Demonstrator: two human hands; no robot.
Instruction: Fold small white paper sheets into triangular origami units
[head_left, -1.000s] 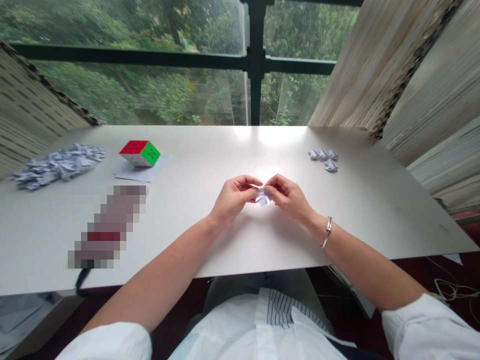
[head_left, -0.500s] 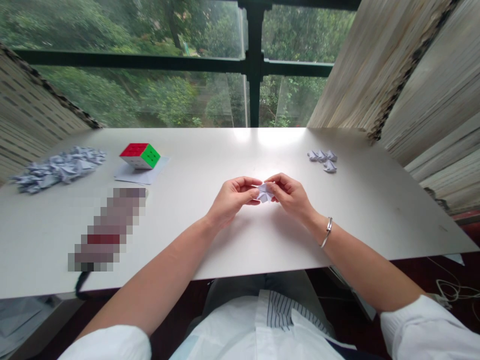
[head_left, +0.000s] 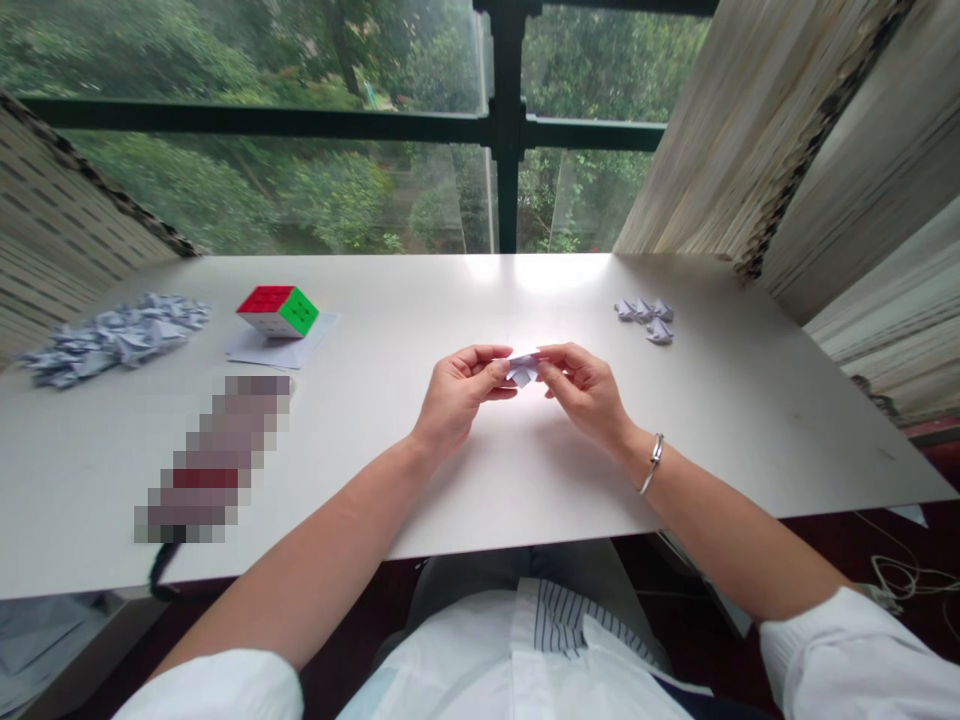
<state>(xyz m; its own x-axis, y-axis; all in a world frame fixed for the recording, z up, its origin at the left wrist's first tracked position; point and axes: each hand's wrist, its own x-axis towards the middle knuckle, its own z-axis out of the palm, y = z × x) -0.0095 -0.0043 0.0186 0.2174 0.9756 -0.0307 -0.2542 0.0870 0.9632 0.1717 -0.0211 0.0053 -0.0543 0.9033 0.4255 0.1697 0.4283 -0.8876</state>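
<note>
Between my hands, above the white table (head_left: pixel 465 500), is a small folded piece of white paper (head_left: pixel 523 371). My left hand (head_left: pixel 461 390) pinches its left side between thumb and fingers. On the other side, my right hand (head_left: pixel 585 385) grips the right edge with thumb and forefinger. The paper has creased flaps, one pointing down towards me. Fingers partly hide its sides. Several folded paper pieces (head_left: pixel 645 315) of a similar kind sit in a small group at the table's far right.
A heap of folded papers (head_left: pixel 120 338) lies at the far left. Beside it a puzzle cube (head_left: pixel 277 310) rests on paper sheets (head_left: pixel 259 350). A blurred long object (head_left: pixel 217 460) with a black strap (head_left: pixel 163 570) lies nearer me. Curtains (head_left: pixel 697 130) flank the window.
The paper has moved slightly left and away from me and is turned, its upper edge now stretched between both hands. My fingers have shifted their hold a little.
</note>
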